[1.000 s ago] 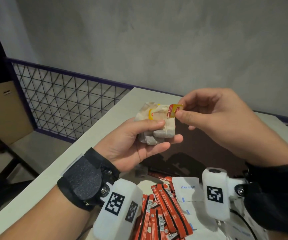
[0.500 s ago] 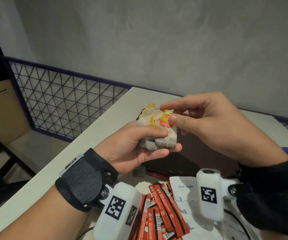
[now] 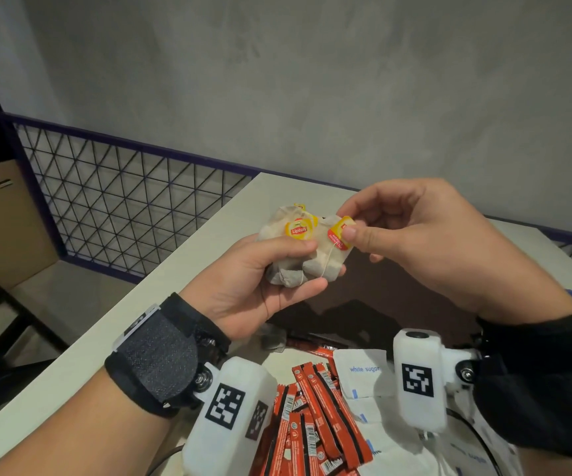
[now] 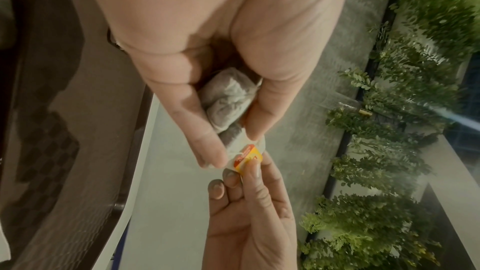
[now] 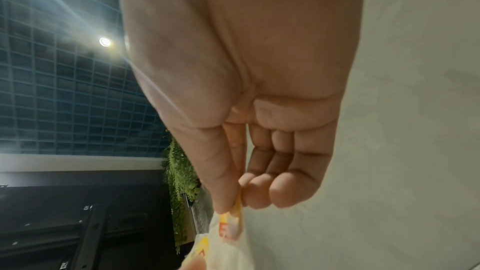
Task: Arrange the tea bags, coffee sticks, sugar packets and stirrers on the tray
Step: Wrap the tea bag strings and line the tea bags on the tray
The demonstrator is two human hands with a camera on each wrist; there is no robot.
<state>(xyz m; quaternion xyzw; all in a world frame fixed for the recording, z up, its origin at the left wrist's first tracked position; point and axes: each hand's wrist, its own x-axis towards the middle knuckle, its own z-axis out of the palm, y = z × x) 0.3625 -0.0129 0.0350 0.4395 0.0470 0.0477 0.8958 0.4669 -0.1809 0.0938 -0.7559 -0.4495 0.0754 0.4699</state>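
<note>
Hands raised: left hand grips tea bags (a bunch); right hand pinches yellow tag.

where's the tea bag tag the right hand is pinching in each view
Head: tag just right of centre, between both hands, above the table.
Left wrist: tag lower centre, at the right hand's fingertips.
Right wrist: tag bottom centre, partly hidden under the thumb.
Shared landmark: the bundle of tea bags in the left hand.
</note>
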